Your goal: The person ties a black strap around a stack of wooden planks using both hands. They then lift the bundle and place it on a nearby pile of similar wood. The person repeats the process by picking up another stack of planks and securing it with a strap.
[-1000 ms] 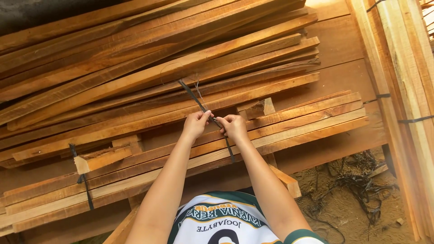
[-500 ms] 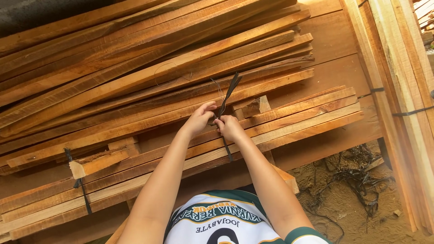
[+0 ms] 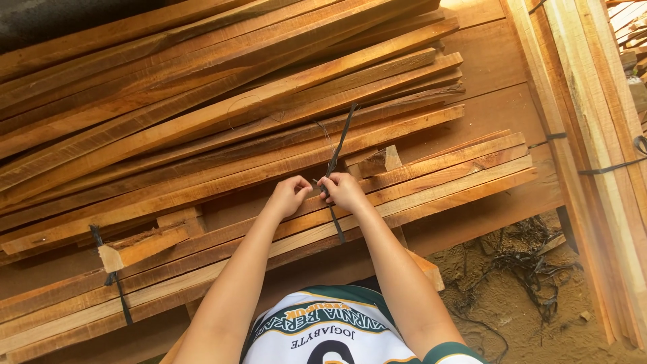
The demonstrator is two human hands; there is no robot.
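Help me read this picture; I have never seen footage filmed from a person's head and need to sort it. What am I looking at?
The camera sits on a person's head and looks down, so the two bare arms reaching up from the bottom are that person's own. Below them lie long reddish wooden slats, stacked in bundles. The left hand and right hand meet over the near bundle and pinch a thin black strap, whose loose end rises away from the hands. Another black strap binds the bundle further left. Paler planks lie on the right, and bare sandy ground with tangled strap scraps shows below.
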